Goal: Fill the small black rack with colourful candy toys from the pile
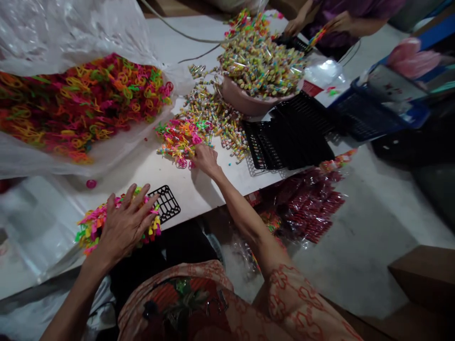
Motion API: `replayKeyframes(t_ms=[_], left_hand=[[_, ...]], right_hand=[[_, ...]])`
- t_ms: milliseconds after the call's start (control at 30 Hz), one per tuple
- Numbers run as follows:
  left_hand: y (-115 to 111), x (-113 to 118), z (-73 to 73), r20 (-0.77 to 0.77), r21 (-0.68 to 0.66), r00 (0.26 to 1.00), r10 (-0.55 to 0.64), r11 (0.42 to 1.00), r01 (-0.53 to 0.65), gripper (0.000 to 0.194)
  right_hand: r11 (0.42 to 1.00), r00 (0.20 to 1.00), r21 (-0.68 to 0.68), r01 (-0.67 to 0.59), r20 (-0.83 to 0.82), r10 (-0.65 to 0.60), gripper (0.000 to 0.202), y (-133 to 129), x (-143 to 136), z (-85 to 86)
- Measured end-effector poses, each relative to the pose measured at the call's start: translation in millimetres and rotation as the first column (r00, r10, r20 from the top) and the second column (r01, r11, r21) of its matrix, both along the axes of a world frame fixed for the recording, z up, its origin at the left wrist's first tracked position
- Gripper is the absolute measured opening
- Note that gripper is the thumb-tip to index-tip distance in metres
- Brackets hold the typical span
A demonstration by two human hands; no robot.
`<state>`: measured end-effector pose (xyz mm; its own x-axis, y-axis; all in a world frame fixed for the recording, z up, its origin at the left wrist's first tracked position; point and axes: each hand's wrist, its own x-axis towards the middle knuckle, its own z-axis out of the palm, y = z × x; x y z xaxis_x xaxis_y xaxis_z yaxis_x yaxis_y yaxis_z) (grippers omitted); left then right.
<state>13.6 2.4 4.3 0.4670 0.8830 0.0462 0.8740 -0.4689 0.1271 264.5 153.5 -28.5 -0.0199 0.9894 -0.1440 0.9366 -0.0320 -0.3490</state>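
My left hand [125, 222] lies flat, fingers spread, on a black plastic grid tray [167, 202] partly filled with bright plastic toy pieces [91, 226] at the near edge of the white table [199, 189]. My right hand [205, 158] reaches across the table into a small pile of pink, orange and green toy pieces [181, 135], its fingers closing on some of them. Beside that pile lie several wrapped candy sticks [227, 125].
A big clear plastic bag [71, 33] of neon rings [81, 102] fills the left. A pink bowl [245, 102] heaped with candy stands behind, next to stacked black grid trays [295, 135]. Another person's hands [320, 21] work at the far end. Red packets [305, 203] lie below the table.
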Motion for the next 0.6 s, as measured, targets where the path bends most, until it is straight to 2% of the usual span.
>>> replayKeyframes(t_ms=[33,100,167,233,300,367,400,433,500,567,600], left_hand=[[-0.5,-1.1,0.8,-0.007,0.002,1.0,0.018,1.0,-0.018,0.044],[-1.5,-3.1,2.2,-0.034,-0.006,0.998,0.043,0.999,-0.043,0.046],[-1.9,-4.5,2.5,-0.059,-0.022,0.997,0.053,0.998,-0.054,0.048],[-1.5,-5.2,1.8,-0.07,-0.028,0.996,0.053,0.998,-0.055,0.049],[-0.8,-5.2,0.7,-0.067,-0.021,0.996,0.057,0.998,-0.059,0.049],[-0.2,-5.0,-0.4,-0.055,-0.017,0.996,0.064,0.998,-0.065,0.05],[-0.1,-4.8,-0.8,-0.048,-0.019,0.996,0.07,0.997,-0.071,0.05],[0.0,-4.7,-1.3,-0.042,-0.023,0.996,0.075,0.997,-0.076,0.051],[-0.1,-4.6,-2.0,-0.035,-0.03,0.996,0.076,0.997,-0.077,0.052],[-0.2,-4.8,-2.8,-0.03,-0.028,0.997,0.07,0.997,-0.071,0.053],[-0.3,-4.9,-3.2,-0.028,-0.021,0.997,0.067,0.997,-0.068,0.054]], right_hand=[[1.0,1.0,0.016,0.008,-0.01,-0.008,0.022,-4.1,0.4,0.4],[0.992,0.997,0.13,-0.005,-0.074,0.014,0.02,-19.8,2.4,-3.2],[0.953,0.979,0.29,-0.088,-0.15,0.136,0.018,-44.2,4.2,-14.3],[0.866,0.924,0.42,-0.273,-0.136,0.357,0.018,-71.9,5.3,-30.5],[0.738,0.834,0.482,-0.472,-0.027,0.551,0.021,-95.3,6.6,-46.2],[0.647,0.762,0.491,-0.584,0.056,0.645,0.023,-109.6,8.7,-55.4],[0.64,0.753,0.482,-0.598,0.062,0.656,0.024,-113.4,9.9,-56.3],[0.666,0.768,0.465,-0.583,0.047,0.638,0.024,-115.6,10.8,-54.9],[0.791,0.848,0.373,-0.486,-0.017,0.529,0.023,-117.5,11.0,-45.9],[0.917,0.928,0.188,-0.352,-0.061,0.369,0.022,-118.5,8.1,-32.6],[0.95,0.951,0.084,-0.299,-0.06,0.305,0.023,-118.8,5.6,-26.1]])
